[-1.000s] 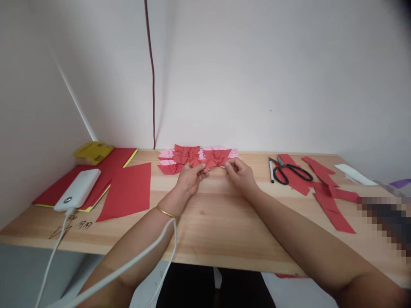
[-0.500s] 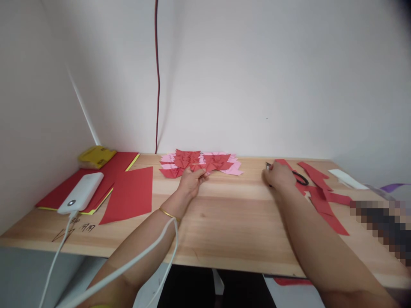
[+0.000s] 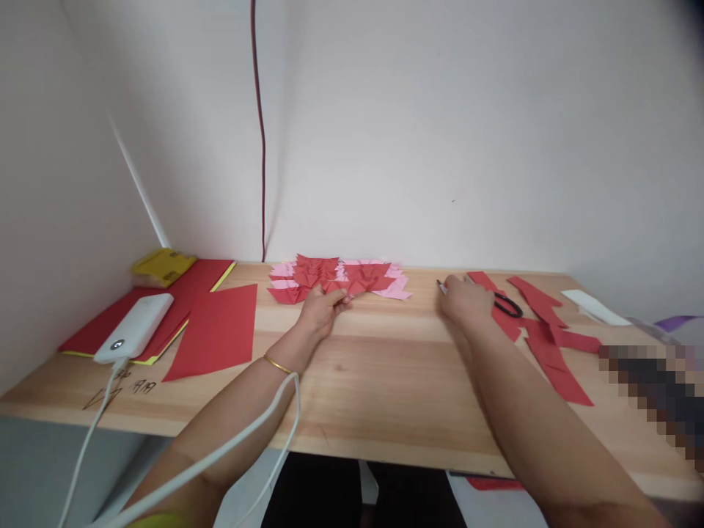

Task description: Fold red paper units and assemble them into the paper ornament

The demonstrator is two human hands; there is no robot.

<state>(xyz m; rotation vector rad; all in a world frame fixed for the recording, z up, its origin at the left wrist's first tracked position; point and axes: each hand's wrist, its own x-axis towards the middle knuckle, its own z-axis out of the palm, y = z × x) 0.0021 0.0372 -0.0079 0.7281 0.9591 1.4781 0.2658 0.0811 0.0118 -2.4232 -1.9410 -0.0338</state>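
A cluster of folded red and pink paper pieces [image 3: 352,276] lies at the back middle of the wooden table [image 3: 374,374]. My left hand [image 3: 322,306] pinches the front edge of a red folded piece in that cluster. My right hand [image 3: 465,301] is closed over a pen [image 3: 441,287], whose tip pokes out to the left of the fingers. Just right of that hand lie black scissors [image 3: 509,303], partly hidden by it, on red paper strips.
Red paper strips [image 3: 550,345] spread over the right side. A red sheet [image 3: 214,330] and a red-and-yellow paper stack carrying a white power bank [image 3: 133,327] lie left, with a yellow packet [image 3: 161,265] behind. A white cable [image 3: 220,455] crosses my left forearm. A white strip [image 3: 594,306] lies far right.
My right hand has left the folded paper cluster and moved right to the pen beside the scissors, closing on it. My left hand stays on the red folded piece.
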